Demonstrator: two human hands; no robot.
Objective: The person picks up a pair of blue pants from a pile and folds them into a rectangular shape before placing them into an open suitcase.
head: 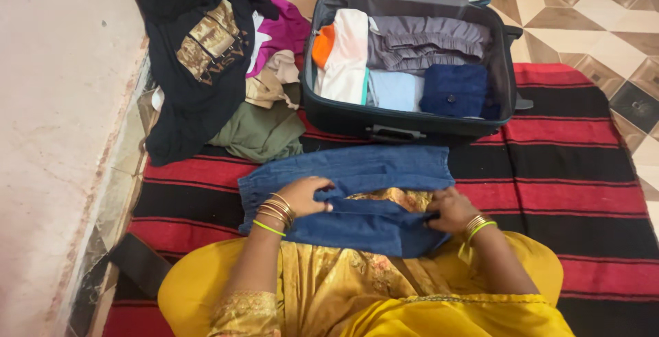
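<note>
Blue denim lies folded across the person's lap and the striped mat: the jeans (357, 193) stretch from just beyond the left fingers to just past the right ones. The left hand (305, 195) rests on top of the cloth, its fingers curled and pressing a fold down, their tips pointing toward the right hand. Gold and green bangles (274, 215) ring that wrist. The right hand (449, 212) sits at the other end of the fold, fingers closed and pinching a bunched edge of the denim. Between the two hands a patch of yellow patterned dress (395, 198) shows through a gap in the jeans.

Beyond the fingers, past the far edge of the jeans, stands an open dark suitcase (405, 128) with its lid tipped back. Inside it lie folded clothes: a white and orange piece nearest the left hand's side, grey cloth at the back, a pale blue piece in the middle, and a navy garment (454, 88) on the right hand's side. Farther off, beyond and outward of the left fingers, a loose heap of clothes (220, 55) sits on the floor, black on top, with magenta, beige and olive pieces beside it. The red and black mat (576, 172) spreads under everything, reaching well outward of the right fingers.
</note>
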